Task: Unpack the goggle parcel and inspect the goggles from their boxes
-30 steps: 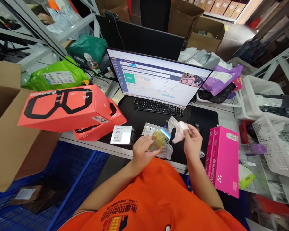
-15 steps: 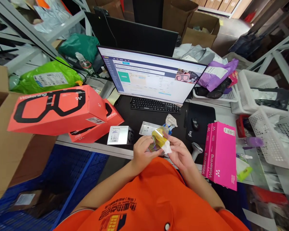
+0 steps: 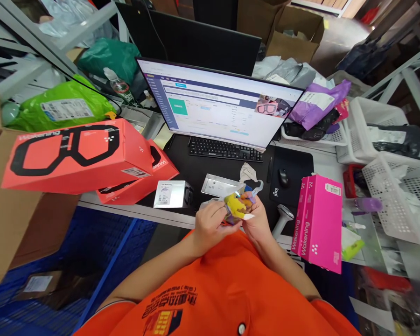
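Note:
Both hands meet in front of my chest, at the near edge of the desk. My left hand (image 3: pixel 210 224) grips a shiny yellow mirrored lens (image 3: pixel 235 205) from its left side. My right hand (image 3: pixel 257 221) pinches a small white cloth (image 3: pixel 248 215) against the lens's right edge. A crumpled white wrapper (image 3: pixel 247 171) lies on the black desk mat just beyond my hands. A flat silver box (image 3: pixel 220 185) lies behind the lens, and a small silver box (image 3: pixel 170 194) stands to its left.
A monitor (image 3: pixel 217 105) and keyboard (image 3: pixel 224 149) stand behind. Orange goggle boxes (image 3: pixel 77 154) are stacked at the left, a pink box (image 3: pixel 318 221) at the right. A mouse (image 3: pixel 283 177), a scanner (image 3: pixel 282 221) and white baskets (image 3: pixel 392 196) sit to the right.
My right hand came down from holding the white cloth up and now presses it against the lens. Both hands moved closer to my chest, and the lens has turned.

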{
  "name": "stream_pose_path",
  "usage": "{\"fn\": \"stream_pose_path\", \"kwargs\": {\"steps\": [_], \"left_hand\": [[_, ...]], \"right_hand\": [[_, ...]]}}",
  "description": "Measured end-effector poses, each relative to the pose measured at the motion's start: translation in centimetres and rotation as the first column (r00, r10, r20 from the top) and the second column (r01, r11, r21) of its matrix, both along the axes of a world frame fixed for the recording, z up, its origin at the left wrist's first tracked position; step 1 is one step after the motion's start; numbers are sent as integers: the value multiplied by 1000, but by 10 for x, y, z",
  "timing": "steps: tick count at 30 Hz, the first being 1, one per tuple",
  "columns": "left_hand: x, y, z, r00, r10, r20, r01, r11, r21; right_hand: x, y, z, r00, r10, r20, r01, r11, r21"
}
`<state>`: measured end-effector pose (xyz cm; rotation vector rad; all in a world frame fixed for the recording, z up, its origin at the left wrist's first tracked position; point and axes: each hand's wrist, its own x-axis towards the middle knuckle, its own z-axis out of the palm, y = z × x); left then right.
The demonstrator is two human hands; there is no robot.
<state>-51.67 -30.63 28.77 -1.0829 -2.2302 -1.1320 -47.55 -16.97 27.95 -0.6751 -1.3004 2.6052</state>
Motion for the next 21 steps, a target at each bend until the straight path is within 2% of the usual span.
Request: {"fn": "stream_pose_path", "kwargs": {"steps": [7, 11, 13, 18, 21], "left_hand": [[-1, 4, 4, 998, 25, -57, -33, 989, -143], [0, 7, 5, 997, -6, -78, -9, 982, -190], [1, 8, 4, 996, -24, -83, 7, 981, -192], [2, 9, 5, 995, -25, -94, 10, 987, -162], [2, 7, 7, 992, -22, -123, 2, 987, -161]], "right_hand": [[-1, 4, -10, 1000, 21, -4, -21, 998, -60], [-1, 17, -22, 1000, 17, -16, -19, 996, -92], [-2, 23, -24, 1000, -6, -19, 5, 998, -67], [-1, 19, -8, 999, -48, -21, 49, 998, 31], [1, 13, 1, 1000, 27, -5, -27, 1000, 5]]}}
